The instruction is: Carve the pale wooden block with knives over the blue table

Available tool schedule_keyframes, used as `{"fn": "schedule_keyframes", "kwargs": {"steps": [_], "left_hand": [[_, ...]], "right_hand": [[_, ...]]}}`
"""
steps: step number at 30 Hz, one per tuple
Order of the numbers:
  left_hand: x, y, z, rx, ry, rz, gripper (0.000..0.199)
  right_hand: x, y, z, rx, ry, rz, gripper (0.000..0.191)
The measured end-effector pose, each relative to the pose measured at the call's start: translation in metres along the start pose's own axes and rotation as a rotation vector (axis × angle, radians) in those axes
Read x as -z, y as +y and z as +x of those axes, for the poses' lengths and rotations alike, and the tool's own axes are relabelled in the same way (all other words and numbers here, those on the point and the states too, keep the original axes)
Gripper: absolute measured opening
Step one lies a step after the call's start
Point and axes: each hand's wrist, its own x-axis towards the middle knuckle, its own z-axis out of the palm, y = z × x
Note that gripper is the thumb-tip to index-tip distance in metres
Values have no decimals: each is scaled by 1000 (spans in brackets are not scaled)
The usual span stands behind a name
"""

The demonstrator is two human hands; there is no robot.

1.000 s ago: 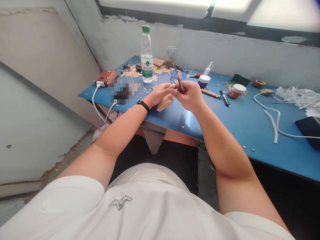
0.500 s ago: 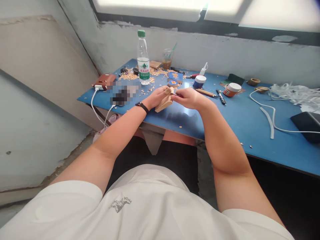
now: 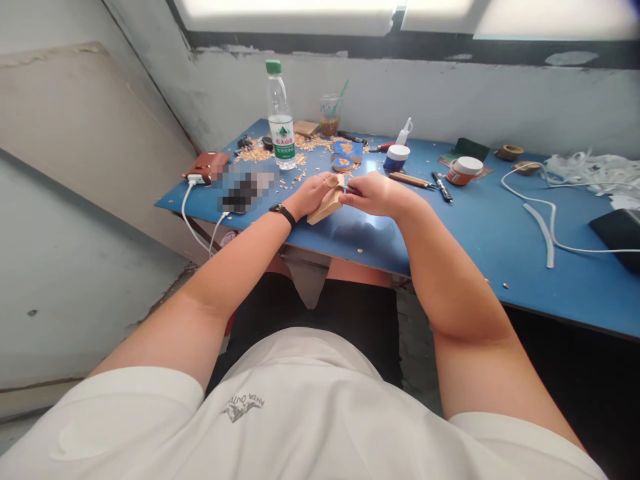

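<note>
Close to the front edge of the blue table, my left hand [image 3: 311, 192] is closed round a pale wooden block [image 3: 323, 211], its thumb along the top. The block slants, with its lower end toward me. At its upper right, my right hand [image 3: 374, 194] is closed on a slim carving tool [image 3: 351, 189]. A bit of shiny metal shows between the fingers and the wood; my hand hides most of the handle. The metal end meets or nearly meets the block; I cannot tell which.
Beyond my hands are wood shavings [image 3: 256, 154], a water bottle [image 3: 283, 141], a drink cup [image 3: 329, 127] and blue-painted wood pieces [image 3: 349, 149]. Paint jars [image 3: 467, 171] and a marker [image 3: 442, 188] lie right. A brown case [image 3: 210, 165] and blurred phone [image 3: 241, 195] lie left. White cables [image 3: 553, 217] cross the right side.
The view has shifted slightly. The wooden block has turned a little in my left hand, and my right hand has tilted slightly with the tool. Both grips stay closed.
</note>
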Motion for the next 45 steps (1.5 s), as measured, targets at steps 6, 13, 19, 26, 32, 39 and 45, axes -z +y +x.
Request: {"fn": "schedule_keyframes", "kwargs": {"steps": [6,13,19,26,32,39,45], "left_hand": [[1,1,-1,-30,-39,1,93],[-1,-1,-2,-15,-12,-19,100],[1,1,-4,31,-12,0,102],[-2,6,-3,54,-15,-101,94],[0,7,-4,33,-20,-98,81],[2,5,-5,77,-6,-93,87],[2,5,-5,76,2,-93,84]], "right_hand": [[-2,8,1,27,-29,10,43],[-3,20,2,73,-6,76,47],[-6,16,4,105,14,77,48],[-1,8,-3,130,-8,78,45],[-3,7,1,85,5,19,45],[-5,-1,4,-2,18,-92,43],[-6,-8,4,-55,27,-169,46]]}}
